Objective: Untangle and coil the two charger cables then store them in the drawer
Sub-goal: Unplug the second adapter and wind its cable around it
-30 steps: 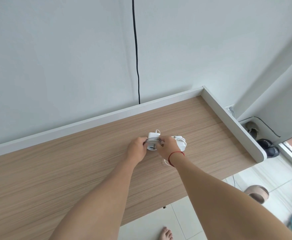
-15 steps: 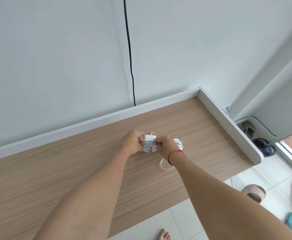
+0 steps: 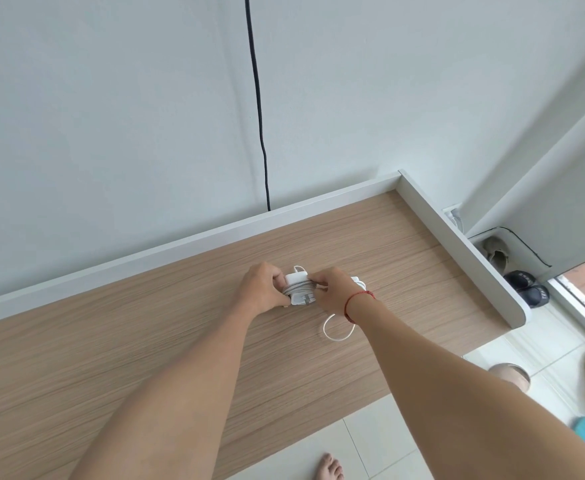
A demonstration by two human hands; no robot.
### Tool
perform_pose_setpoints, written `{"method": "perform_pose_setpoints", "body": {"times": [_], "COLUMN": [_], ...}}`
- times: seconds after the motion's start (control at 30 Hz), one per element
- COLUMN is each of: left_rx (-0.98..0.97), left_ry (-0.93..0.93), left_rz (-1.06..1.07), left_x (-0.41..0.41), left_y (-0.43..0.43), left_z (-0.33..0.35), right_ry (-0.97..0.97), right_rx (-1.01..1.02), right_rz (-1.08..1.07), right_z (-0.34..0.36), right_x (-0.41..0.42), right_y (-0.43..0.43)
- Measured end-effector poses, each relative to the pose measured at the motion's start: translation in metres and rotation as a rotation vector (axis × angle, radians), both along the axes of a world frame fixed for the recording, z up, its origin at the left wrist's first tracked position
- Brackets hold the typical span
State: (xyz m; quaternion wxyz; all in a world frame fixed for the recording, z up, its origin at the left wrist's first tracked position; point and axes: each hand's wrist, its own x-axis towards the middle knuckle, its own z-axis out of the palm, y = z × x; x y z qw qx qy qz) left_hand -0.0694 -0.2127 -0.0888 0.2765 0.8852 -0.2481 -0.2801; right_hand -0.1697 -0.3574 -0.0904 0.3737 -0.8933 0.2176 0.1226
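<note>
Here, notes from beside the counter (image 3: 145, 358): a flat top in pale wood-grain laminate with straight horizontal streaks. A smooth white raised rim (image 3: 145, 268) runs along its back edge, and a second one along the right edge ends in a rounded front corner.

The white charger (image 3: 300, 295) is a small glossy block with rounded corners and a grey metal fitting on its near face. It lies right of the counter's middle, nearer the back rim than the front edge. A thin white cable (image 3: 336, 336) is wound round it in several tight turns. The slack lies in one open loop on the wood, towards the front edge.

The left hand (image 3: 263, 289) grips the block's left side, fingers curled round it. The right hand (image 3: 332, 292) pinches the wound cable at the block's top right between thumb and fingertips. A red thread bracelet (image 3: 357, 301) sits on that wrist.

A second white bundle (image 3: 359, 281) shows just behind the right hand. It is mostly hidden, and I cannot tell its shape.

A thin black cord (image 3: 258, 98) hangs down the matt pale wall to the back rim.

Past the counter's right edge, a rounded floor recess holds one grey pair of shoes (image 3: 497, 254) and one pair of black slippers (image 3: 526, 287). One bare foot (image 3: 329, 467) stands on glossy white tiles below the front edge.
</note>
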Motion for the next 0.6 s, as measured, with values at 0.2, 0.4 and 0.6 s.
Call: {"method": "perform_pose_setpoints", "body": {"times": [0.2,0.4,0.6], "left_rx": [-0.056,-0.022,-0.003], "left_ry": [0.014,0.018,-0.015], "left_rz": [0.061,-0.004,-0.023], "left_x": [-0.0048,-0.0044,-0.0062], "left_y": [0.0021,-0.0012,-0.0018], "left_z": [0.0035,0.0074,0.0032], "right_ry": [-0.029,-0.006,0.035], "right_rx": [-0.038,-0.07,-0.112], "right_rz": [0.064,0.096,0.13], "right_z": [0.0049,0.0063,0.0088], "right_x": [-0.004,-0.0107,-0.006], "right_y": [-0.0023,-0.0054,-0.0026]}}
